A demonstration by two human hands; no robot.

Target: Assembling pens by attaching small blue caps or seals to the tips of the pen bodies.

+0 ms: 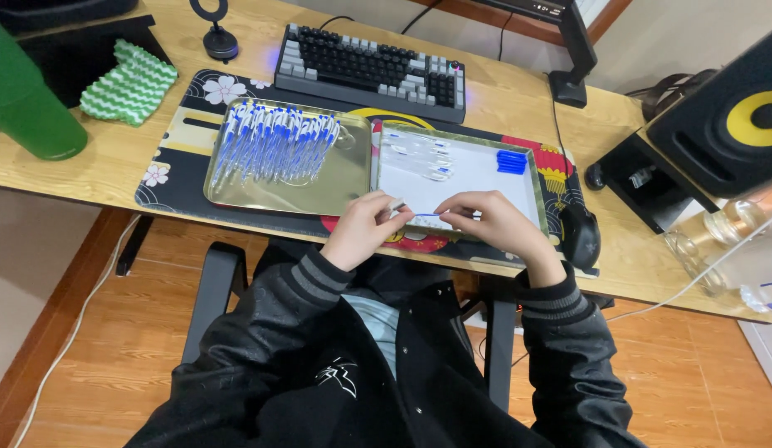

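A thin pen refill point(426, 215), blue-tipped, is pinched between the left hand point(365, 228) and the right hand point(495, 222), just above the near rim of the right-hand tray point(537, 178). What looks like a clear barrel end is gripped in the left fingers. The refill is judged light, slender and easily bent, best held near its ends. On that tray lie clear barrels point(419, 156) and blue caps point(511, 161); to its left, touching it, a second tray point(353, 170) is piled with assembled pens point(274, 145). Beyond it stands a keyboard point(371, 68).
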